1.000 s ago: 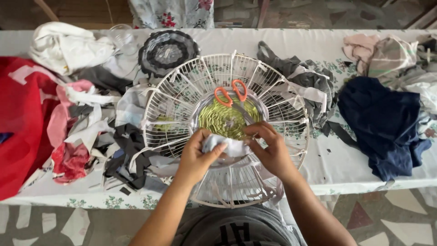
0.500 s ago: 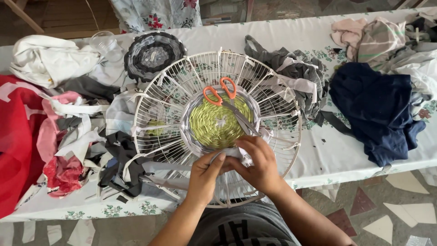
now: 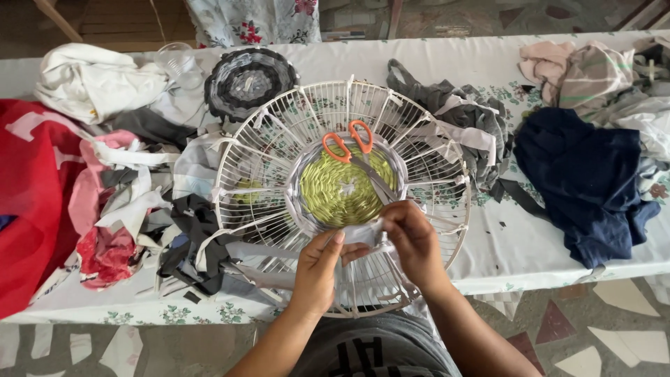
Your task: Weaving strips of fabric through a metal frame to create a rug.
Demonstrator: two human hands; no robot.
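Head view: left hand (image 3: 317, 269) and right hand (image 3: 412, 241) closed together on a pale fabric strip (image 3: 363, 234), pinched at the near rim of the yellow-green woven disc (image 3: 342, 188). Strip just ahead of both hands, running left to right along that rim; right hand slightly nearer the disc. White wire fan guard (image 3: 279, 132) round, rigid, laid flat on the counter (image 3: 488, 70). Orange-handled scissors (image 3: 349, 143) atop the weave. Soft crumpled cloth either side.

Scissors (image 3: 349, 143) lie on the woven disc (image 3: 345, 188) inside the fan grille (image 3: 279, 132), cloth heaps (image 3: 586, 181) either side.
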